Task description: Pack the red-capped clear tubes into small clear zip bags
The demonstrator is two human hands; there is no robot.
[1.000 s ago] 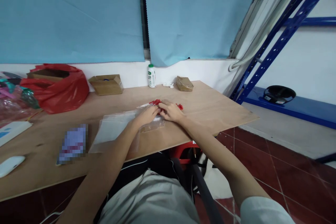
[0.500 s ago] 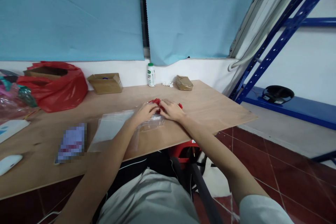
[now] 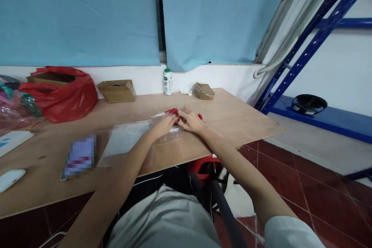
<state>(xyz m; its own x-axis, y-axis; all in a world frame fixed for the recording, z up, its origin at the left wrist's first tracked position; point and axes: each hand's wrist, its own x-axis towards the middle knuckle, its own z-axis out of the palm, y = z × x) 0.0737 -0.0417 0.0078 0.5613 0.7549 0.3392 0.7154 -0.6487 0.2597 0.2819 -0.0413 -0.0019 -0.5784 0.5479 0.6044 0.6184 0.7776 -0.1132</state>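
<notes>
My left hand and my right hand meet over a bundle of thin clear sticks with red ends, which look like pens. Fingers of both hands are curled in on the red ends and hide part of them. Shafts of several sticks fan out to the left beyond my left hand. Under and beside my hands lies clear plastic packaging. A stack of flat clear plastic bags spreads out to the left, partly under my left forearm. Another red end shows just past my right hand.
Along the wall stand a red plastic bag, an open cardboard box, a white bottle with green cap and a small brown package. A blurred purple packet and a white mouse-like object lie left. Blue shelving rises right.
My left hand has shifted slightly, and the clear shafts beyond it show more plainly. The fingers of my right hand have moved a little, still at the red ends.
</notes>
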